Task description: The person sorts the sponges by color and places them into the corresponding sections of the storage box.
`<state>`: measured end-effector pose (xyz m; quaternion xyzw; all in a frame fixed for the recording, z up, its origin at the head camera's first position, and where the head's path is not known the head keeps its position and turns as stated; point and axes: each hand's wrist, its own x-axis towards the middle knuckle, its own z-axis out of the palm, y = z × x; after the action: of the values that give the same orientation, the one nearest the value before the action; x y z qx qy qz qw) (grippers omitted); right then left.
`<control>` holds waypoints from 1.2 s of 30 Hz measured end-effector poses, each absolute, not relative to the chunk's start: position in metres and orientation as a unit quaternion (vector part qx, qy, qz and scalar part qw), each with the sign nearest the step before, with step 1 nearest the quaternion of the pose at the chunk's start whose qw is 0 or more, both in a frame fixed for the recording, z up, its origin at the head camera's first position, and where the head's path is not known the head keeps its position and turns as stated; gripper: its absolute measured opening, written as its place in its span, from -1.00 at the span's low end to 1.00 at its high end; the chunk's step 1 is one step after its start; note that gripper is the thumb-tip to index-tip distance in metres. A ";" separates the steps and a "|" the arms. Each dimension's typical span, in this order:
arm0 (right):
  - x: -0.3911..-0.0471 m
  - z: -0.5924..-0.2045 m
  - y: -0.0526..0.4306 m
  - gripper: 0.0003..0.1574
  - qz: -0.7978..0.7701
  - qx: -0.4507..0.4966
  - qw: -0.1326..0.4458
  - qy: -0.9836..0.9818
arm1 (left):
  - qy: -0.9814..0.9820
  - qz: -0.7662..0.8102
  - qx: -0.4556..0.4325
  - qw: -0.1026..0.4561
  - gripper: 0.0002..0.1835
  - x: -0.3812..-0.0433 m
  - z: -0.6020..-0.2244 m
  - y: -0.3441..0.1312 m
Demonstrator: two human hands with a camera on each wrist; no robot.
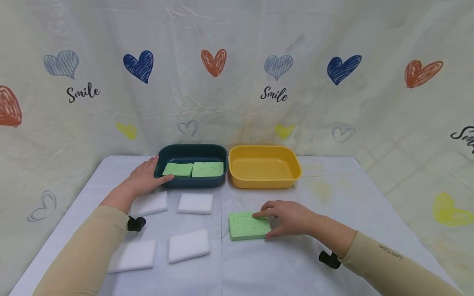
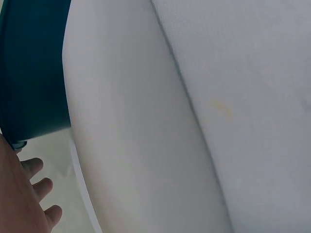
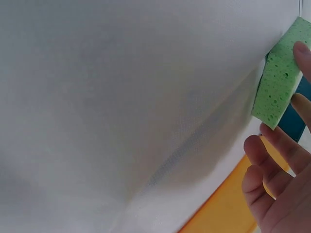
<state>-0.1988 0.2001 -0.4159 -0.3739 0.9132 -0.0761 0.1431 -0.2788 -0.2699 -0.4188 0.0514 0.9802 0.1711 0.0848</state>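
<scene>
A green sponge lies on the white cloth in front of the yellow bin, right of the middle. My right hand holds it at its right end, thumb at the near edge and fingers over the top; the right wrist view shows the sponge between thumb and fingers. At the back left, my left hand rests against the dark teal bin. Its fingers lie along the bin's left side and its thumb touches the front rim. Inside that bin are two green sponges, side by side.
The yellow bin stands right beside the teal one, with nothing seen in it. Several white sponges lie on the left half of the table, one partly behind my left forearm. A curtain printed with hearts hangs behind the table.
</scene>
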 end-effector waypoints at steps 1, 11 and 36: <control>-0.199 -0.416 0.200 -0.22 -0.076 -0.375 0.144 0.913 | 0.980 0.172 0.050 0.085 0.27 -0.279 -0.419 -0.270; -0.206 -0.413 0.205 -0.35 -0.072 -0.403 0.093 0.908 | 0.981 0.168 0.051 0.085 0.29 -0.280 -0.421 -0.270; -0.256 -0.356 0.166 -0.41 -0.129 -0.348 0.026 0.928 | 0.979 0.176 0.056 0.085 0.30 -0.283 -0.426 -0.273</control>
<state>-0.2563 0.1663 -0.3562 -0.3475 0.9285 -0.1285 0.0261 -0.2832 -0.2728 -0.4257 0.0560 0.9792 0.1757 0.0849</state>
